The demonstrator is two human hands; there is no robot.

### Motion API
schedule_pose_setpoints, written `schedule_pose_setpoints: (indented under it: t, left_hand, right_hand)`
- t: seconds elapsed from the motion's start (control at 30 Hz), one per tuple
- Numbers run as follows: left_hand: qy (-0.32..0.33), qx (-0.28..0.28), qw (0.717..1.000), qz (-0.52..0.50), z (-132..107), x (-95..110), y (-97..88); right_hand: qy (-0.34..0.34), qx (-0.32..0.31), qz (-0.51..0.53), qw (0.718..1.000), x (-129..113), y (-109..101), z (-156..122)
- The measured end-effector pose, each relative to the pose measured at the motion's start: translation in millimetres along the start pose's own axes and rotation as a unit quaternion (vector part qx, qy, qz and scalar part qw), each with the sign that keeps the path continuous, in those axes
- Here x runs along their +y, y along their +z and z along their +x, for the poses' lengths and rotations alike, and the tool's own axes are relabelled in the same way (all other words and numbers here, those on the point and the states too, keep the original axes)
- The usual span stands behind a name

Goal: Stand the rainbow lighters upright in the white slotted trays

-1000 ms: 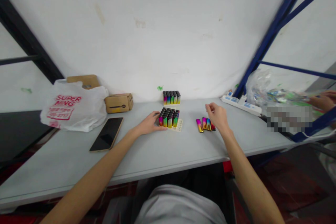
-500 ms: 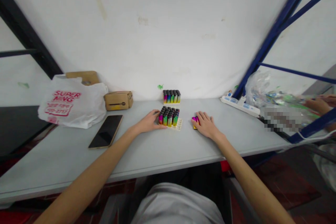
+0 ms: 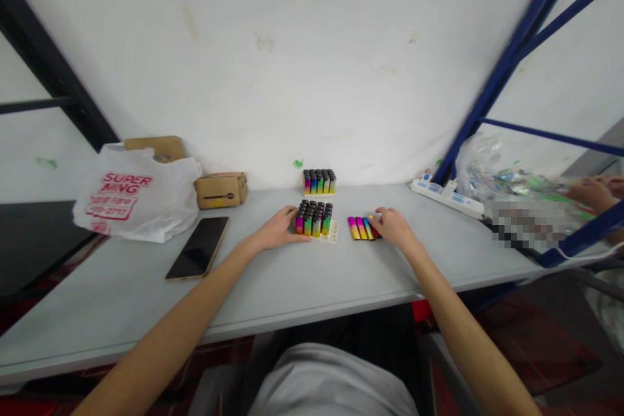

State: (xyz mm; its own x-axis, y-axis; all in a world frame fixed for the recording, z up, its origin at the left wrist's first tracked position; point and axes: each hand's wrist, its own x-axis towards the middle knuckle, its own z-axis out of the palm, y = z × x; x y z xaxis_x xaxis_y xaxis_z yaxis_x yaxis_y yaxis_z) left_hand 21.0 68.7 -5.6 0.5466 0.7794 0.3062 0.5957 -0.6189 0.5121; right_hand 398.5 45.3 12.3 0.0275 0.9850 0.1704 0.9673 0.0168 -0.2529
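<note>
My left hand (image 3: 277, 231) rests flat on the grey table (image 3: 292, 279), fingers stretched against the left side of a white tray of rainbow lighters (image 3: 316, 219). The tray's front right slots stand bare. My right hand (image 3: 396, 229) lies on the table with its fingers curled onto the right end of a short row of loose rainbow lighters (image 3: 361, 228) lying flat just right of the tray. A second full block of lighters (image 3: 318, 181) stands by the wall behind.
A dark phone (image 3: 198, 248) lies left of my left arm. Behind it sit a white plastic bag (image 3: 134, 197) and a small cardboard box (image 3: 221, 190). A white power strip (image 3: 446, 195) and another person's hands (image 3: 595, 192) are at the right by a blue frame.
My right hand came down from above the loose lighters onto them and slid the row leftward, closer to the tray. My left hand stayed by the tray.
</note>
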Motion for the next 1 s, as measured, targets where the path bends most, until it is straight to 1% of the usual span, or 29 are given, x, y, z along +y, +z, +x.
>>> schedule_pose_setpoints:
  t: [0.1, 0.17, 0.23, 0.3, 0.37, 0.47, 0.53, 0.57, 0.6, 0.67, 0.77, 0.87, 0.93, 1.0]
  left_hand:
    - [-0.007, 0.002, 1.000, 0.000, 0.5, 1.9, -0.5]
    - [-0.009, 0.002, 1.000, 0.001, 0.6, 3.4, -1.0]
    - [-0.007, 0.003, 1.000, 0.001, 0.4, 4.7, -1.5]
    - [-0.005, 0.005, 1.000, 0.000, -0.1, 5.1, -1.7]
    - [-0.005, 0.006, 1.000, -0.001, -0.6, 4.5, -1.4]
    - [-0.009, 0.008, 1.000, -0.003, -0.8, 3.0, -0.6]
    - [-0.013, 0.007, 1.000, -0.003, -0.7, 2.6, -0.3]
    - [-0.014, 0.006, 1.000, -0.002, -0.6, 2.7, -0.3]
    - [-0.013, 0.004, 1.000, -0.001, -0.4, 3.0, -0.4]
    - [-0.010, 0.002, 1.000, 0.001, -0.2, 3.8, -0.8]
    - [-0.008, 0.001, 1.000, 0.003, 0.1, 4.3, -0.9]
    - [-0.012, -0.001, 1.000, 0.004, 0.1, 3.4, 0.1]
    - [-0.012, 0.000, 1.000, 0.002, 0.1, 2.6, 0.8]
    - [-0.014, 0.003, 1.000, 0.000, -0.1, 2.2, 1.1]
  right_hand:
    - [-0.014, -0.016, 0.011, 1.000, 6.7, 0.1, 3.3]
    - [-0.017, -0.017, 0.043, 0.999, 8.3, -0.4, 6.6]
    - [-0.019, -0.009, 0.098, 0.995, 8.0, -2.6, 10.8]
    - [-0.023, 0.000, 0.180, 0.983, 4.9, -6.5, 14.7]
    - [-0.030, 0.002, 0.290, 0.957, -2.3, -11.4, 17.3]
    - [-0.074, -0.026, 0.450, 0.890, -20.8, -17.5, 18.6]
    - [-0.116, -0.055, 0.512, 0.849, -35.3, -19.1, 19.3]
    - [-0.128, -0.067, 0.531, 0.835, -42.2, -18.8, 19.9]
    - [-0.132, -0.074, 0.548, 0.823, -48.5, -17.6, 20.8]
    - [-0.116, -0.073, 0.577, 0.805, -58.5, -13.2, 22.7]
    - [-0.089, -0.064, 0.615, 0.781, -66.6, -4.0, 23.9]
    - [-0.094, -0.063, 0.629, 0.769, -67.4, 3.6, 21.1]
    - [-0.095, -0.061, 0.622, 0.775, -65.6, 7.2, 18.4]
    - [-0.083, -0.053, 0.606, 0.789, -63.1, 10.5, 16.3]
